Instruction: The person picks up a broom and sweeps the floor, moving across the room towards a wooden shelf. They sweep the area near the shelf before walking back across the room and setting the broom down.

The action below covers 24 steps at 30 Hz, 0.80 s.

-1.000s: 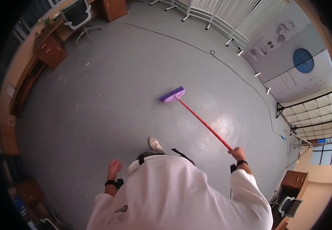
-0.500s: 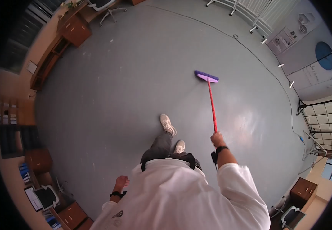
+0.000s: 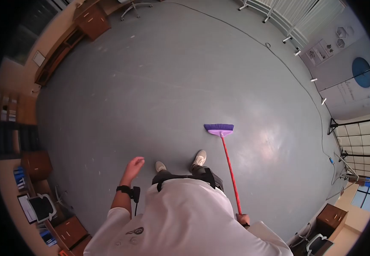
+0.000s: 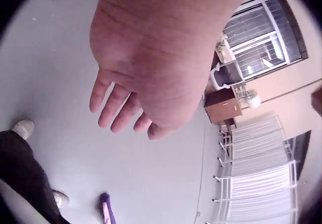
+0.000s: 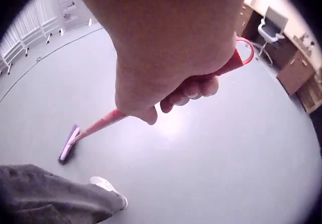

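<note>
Fingers (image 5: 201,87) of our right hand (image 5: 171,48) grip the red broom handle (image 3: 230,175), purple head (image 3: 219,128) on the floor (image 3: 151,85) at 1 o'clock of our shoe (image 3: 200,158). And our left hand (image 3: 134,164) is loose, empty.

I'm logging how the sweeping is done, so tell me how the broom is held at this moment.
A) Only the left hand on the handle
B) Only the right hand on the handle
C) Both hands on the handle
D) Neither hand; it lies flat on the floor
B: the right hand grips the broom by its red handle, while the left hand is held out to the side with fingers relaxed, touching nothing.
</note>
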Each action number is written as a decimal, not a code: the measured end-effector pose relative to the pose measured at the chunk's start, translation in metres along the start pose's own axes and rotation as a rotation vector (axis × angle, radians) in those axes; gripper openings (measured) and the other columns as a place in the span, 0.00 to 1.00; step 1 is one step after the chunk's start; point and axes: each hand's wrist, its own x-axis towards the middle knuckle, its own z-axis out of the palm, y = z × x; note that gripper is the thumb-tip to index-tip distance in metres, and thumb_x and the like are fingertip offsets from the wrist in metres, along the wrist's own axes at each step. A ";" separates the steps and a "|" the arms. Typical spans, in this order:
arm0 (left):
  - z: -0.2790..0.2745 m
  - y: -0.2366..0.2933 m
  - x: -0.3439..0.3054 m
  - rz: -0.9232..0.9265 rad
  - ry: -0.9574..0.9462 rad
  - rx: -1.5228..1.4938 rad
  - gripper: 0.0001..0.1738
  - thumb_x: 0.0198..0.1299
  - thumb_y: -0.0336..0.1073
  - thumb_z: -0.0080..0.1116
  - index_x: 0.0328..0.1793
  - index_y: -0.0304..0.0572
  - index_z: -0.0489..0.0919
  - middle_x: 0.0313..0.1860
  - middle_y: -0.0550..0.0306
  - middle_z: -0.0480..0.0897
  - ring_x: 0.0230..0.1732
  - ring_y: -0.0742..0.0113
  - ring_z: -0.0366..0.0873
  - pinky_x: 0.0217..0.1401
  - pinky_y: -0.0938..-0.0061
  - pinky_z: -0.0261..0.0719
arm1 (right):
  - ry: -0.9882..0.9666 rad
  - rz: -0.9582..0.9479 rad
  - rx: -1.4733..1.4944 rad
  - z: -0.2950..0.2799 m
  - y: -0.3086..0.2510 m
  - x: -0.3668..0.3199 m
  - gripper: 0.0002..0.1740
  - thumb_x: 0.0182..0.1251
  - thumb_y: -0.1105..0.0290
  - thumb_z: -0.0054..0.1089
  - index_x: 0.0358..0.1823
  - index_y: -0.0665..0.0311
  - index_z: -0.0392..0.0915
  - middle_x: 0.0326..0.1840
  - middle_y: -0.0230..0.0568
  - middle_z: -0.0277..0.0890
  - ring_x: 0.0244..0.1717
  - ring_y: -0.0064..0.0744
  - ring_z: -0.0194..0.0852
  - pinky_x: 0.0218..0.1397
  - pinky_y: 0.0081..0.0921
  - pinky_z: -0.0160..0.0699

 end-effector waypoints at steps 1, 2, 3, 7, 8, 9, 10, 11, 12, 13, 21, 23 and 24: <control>0.000 0.005 0.000 0.006 0.005 -0.008 0.15 0.57 0.39 0.53 0.46 0.38 0.75 0.32 0.58 0.78 0.34 0.73 0.74 0.39 0.77 0.72 | 0.078 0.007 -0.007 -0.005 0.001 0.006 0.25 0.39 0.52 0.63 0.28 0.70 0.80 0.29 0.59 0.75 0.36 0.50 0.77 0.39 0.38 0.74; 0.000 0.008 0.000 0.060 -0.012 0.012 0.14 0.57 0.38 0.53 0.46 0.39 0.75 0.33 0.58 0.78 0.35 0.73 0.74 0.39 0.77 0.72 | 0.149 -0.003 -0.041 -0.011 0.003 0.012 0.25 0.40 0.52 0.63 0.26 0.71 0.79 0.24 0.58 0.75 0.32 0.49 0.77 0.36 0.38 0.74; -0.002 0.009 0.000 0.116 -0.025 0.030 0.14 0.57 0.38 0.53 0.47 0.40 0.75 0.33 0.58 0.78 0.35 0.73 0.74 0.39 0.77 0.72 | 0.223 -0.016 -0.074 -0.022 0.002 0.018 0.24 0.40 0.53 0.64 0.24 0.72 0.79 0.20 0.56 0.74 0.28 0.48 0.78 0.33 0.38 0.74; -0.031 -0.039 -0.034 -0.029 0.035 -0.059 0.13 0.57 0.38 0.53 0.44 0.39 0.75 0.33 0.58 0.78 0.34 0.73 0.73 0.38 0.77 0.72 | 0.172 -0.113 -0.003 -0.056 -0.034 0.096 0.21 0.43 0.55 0.64 0.15 0.69 0.76 0.11 0.46 0.72 0.14 0.38 0.72 0.21 0.35 0.71; -0.041 -0.074 -0.048 -0.076 0.052 -0.154 0.13 0.57 0.40 0.53 0.42 0.38 0.75 0.33 0.58 0.78 0.33 0.72 0.74 0.37 0.76 0.72 | 0.203 -0.164 0.068 -0.050 -0.055 0.106 0.21 0.44 0.54 0.64 0.14 0.68 0.75 0.10 0.43 0.70 0.13 0.36 0.71 0.18 0.34 0.70; -0.051 -0.103 -0.067 -0.235 0.076 -0.253 0.15 0.56 0.41 0.53 0.43 0.39 0.74 0.34 0.57 0.78 0.34 0.69 0.75 0.37 0.75 0.73 | 0.235 -0.216 0.139 -0.056 -0.083 0.118 0.22 0.45 0.54 0.64 0.12 0.67 0.74 0.09 0.40 0.69 0.12 0.34 0.71 0.16 0.33 0.68; -0.061 -0.129 -0.086 -0.391 0.099 -0.352 0.16 0.56 0.43 0.52 0.43 0.39 0.73 0.35 0.55 0.78 0.34 0.67 0.76 0.37 0.73 0.73 | 0.217 -0.224 0.205 -0.071 -0.139 0.092 0.23 0.45 0.53 0.63 0.12 0.67 0.71 0.09 0.40 0.68 0.12 0.34 0.70 0.14 0.33 0.67; -0.069 -0.150 -0.109 -0.448 0.160 -0.483 0.17 0.56 0.44 0.51 0.45 0.39 0.72 0.37 0.53 0.78 0.35 0.64 0.76 0.38 0.70 0.74 | 0.181 -0.221 0.248 -0.078 -0.190 0.077 0.22 0.46 0.54 0.63 0.15 0.68 0.71 0.11 0.40 0.69 0.11 0.33 0.68 0.14 0.32 0.67; -0.079 -0.170 -0.132 -0.504 0.222 -0.612 0.19 0.56 0.45 0.50 0.47 0.40 0.70 0.38 0.51 0.78 0.36 0.60 0.77 0.40 0.67 0.75 | 0.160 -0.267 0.264 -0.074 -0.237 0.082 0.21 0.48 0.55 0.61 0.17 0.68 0.69 0.13 0.40 0.69 0.11 0.32 0.67 0.13 0.32 0.65; -0.086 -0.195 -0.151 -0.567 0.283 -0.674 0.19 0.56 0.44 0.50 0.49 0.39 0.69 0.40 0.49 0.77 0.37 0.58 0.77 0.41 0.65 0.75 | 0.099 -0.333 0.337 -0.058 -0.280 0.109 0.19 0.51 0.56 0.57 0.18 0.66 0.68 0.13 0.38 0.68 0.11 0.33 0.66 0.12 0.33 0.64; -0.128 -0.243 -0.227 -0.704 0.279 -0.521 0.20 0.57 0.45 0.48 0.50 0.40 0.69 0.43 0.45 0.77 0.43 0.54 0.76 0.46 0.62 0.74 | -0.092 -0.350 0.061 0.008 -0.554 -0.043 0.15 0.55 0.68 0.40 0.23 0.67 0.76 0.17 0.44 0.76 0.21 0.36 0.78 0.26 0.30 0.77; -0.136 -0.245 -0.220 -0.668 0.265 -0.515 0.18 0.56 0.45 0.49 0.47 0.41 0.70 0.40 0.47 0.77 0.41 0.56 0.76 0.44 0.63 0.75 | 0.338 -1.066 -0.717 0.091 -0.545 0.018 0.11 0.57 0.70 0.46 0.31 0.65 0.78 0.32 0.43 0.78 0.33 0.36 0.79 0.33 0.31 0.78; -0.137 -0.250 -0.212 -0.642 0.257 -0.541 0.16 0.56 0.43 0.50 0.45 0.40 0.71 0.37 0.49 0.78 0.38 0.59 0.77 0.41 0.65 0.75 | 0.303 -1.164 -0.899 0.083 -0.530 -0.025 0.11 0.56 0.70 0.46 0.32 0.64 0.79 0.38 0.43 0.78 0.37 0.38 0.78 0.35 0.32 0.78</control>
